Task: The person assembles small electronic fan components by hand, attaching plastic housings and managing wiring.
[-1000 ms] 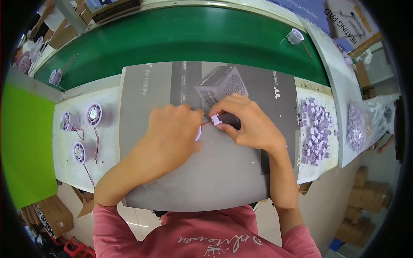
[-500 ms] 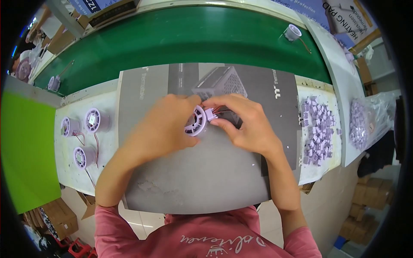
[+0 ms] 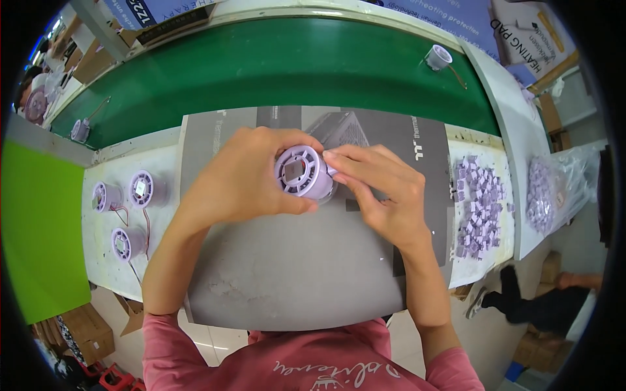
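Observation:
Over the middle of the grey board, my left hand (image 3: 241,176) wraps round a lilac fan-like cylinder (image 3: 301,172). Its slotted round end, with a dark square in the centre, faces up toward me. My right hand (image 3: 388,186) pinches a small lilac plastic piece (image 3: 332,171) against the cylinder's right side. Fingers mostly cover that piece, so I cannot tell whether it is seated. No wires show at the right fingertips.
Underneath lies a grey printed cardboard sheet (image 3: 287,280). Three wired lilac cylinders (image 3: 140,189) stand at left, a pile of small lilac parts (image 3: 479,208) at right. Beyond, a green belt (image 3: 280,65) carries another cylinder (image 3: 439,58). A bag of parts (image 3: 541,192) hangs right; a person's leg (image 3: 515,296) shows below.
The cylinder has turned so its slotted end faces up. My right fingers have closed over the small piece at its side, and the wires are hidden. Someone's leg has appeared at lower right.

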A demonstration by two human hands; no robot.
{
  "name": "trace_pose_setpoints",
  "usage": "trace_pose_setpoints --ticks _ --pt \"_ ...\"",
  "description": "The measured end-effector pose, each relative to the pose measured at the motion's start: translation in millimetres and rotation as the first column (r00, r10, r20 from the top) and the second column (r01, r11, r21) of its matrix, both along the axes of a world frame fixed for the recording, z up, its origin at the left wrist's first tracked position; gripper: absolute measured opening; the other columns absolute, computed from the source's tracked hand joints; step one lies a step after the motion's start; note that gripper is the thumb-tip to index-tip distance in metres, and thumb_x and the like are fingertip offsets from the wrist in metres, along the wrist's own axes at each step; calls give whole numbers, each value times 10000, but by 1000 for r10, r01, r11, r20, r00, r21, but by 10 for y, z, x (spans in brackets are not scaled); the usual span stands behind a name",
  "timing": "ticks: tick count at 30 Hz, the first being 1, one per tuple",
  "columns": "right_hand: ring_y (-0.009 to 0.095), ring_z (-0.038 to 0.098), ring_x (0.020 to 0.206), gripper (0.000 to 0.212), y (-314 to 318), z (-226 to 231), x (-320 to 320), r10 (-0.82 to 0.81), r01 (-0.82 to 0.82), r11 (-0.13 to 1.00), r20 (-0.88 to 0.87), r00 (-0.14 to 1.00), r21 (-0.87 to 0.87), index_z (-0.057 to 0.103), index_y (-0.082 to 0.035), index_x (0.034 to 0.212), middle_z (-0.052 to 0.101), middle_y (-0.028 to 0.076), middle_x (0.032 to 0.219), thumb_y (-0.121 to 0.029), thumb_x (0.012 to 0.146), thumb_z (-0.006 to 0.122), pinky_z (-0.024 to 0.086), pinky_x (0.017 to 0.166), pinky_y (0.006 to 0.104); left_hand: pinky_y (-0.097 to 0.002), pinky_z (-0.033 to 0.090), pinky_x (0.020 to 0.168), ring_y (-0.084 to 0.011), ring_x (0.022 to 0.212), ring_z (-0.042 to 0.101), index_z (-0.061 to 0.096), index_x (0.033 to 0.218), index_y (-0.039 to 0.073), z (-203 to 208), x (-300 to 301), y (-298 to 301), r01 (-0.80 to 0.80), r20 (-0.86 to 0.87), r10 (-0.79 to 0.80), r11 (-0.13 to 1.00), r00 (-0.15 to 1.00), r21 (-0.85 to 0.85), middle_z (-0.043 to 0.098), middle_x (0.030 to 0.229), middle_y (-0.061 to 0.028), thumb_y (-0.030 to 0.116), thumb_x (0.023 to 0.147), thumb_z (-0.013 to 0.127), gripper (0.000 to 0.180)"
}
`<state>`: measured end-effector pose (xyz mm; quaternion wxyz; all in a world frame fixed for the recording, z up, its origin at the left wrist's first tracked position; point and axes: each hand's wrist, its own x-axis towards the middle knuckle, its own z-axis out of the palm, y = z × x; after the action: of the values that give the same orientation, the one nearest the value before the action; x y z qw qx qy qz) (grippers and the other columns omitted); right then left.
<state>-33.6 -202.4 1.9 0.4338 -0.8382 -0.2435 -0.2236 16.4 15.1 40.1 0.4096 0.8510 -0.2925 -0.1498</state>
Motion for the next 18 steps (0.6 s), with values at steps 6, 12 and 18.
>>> trace_pose_setpoints --ticks 6,12,18 --pt "270 684 799 419 -8 8 32 40 -44 999 114 993 27 756 -68 1052 732 125 969 133 685 718 592 800 376 -305 619 674 -189 968 690 689 1176 33 44 -24 -51 1 65 2 999 998 -45 723 1079 -91 90 614 871 594" --pt "308 661 1021 424 -80 52 83 63 -63 998 17 998 -2 710 -58 1156 722 101 1071 66 750 717 522 976 447 -331 578 747 -240 919 691 673 1151 38 -17 11 -140 -13 82 25 990 996 -141 713 1039 -115 117 614 877 580" --pt "364 446 1358 563 -175 270 50 -105 139 969 167 980 -204 594 -38 1317 579 123 1361 -64 775 745 390 1101 485 -358 528 856 -294 976 677 633 1226 72 96 25 -200 -50 212 69 994 975 -94 685 1112 -133 98 641 862 629"
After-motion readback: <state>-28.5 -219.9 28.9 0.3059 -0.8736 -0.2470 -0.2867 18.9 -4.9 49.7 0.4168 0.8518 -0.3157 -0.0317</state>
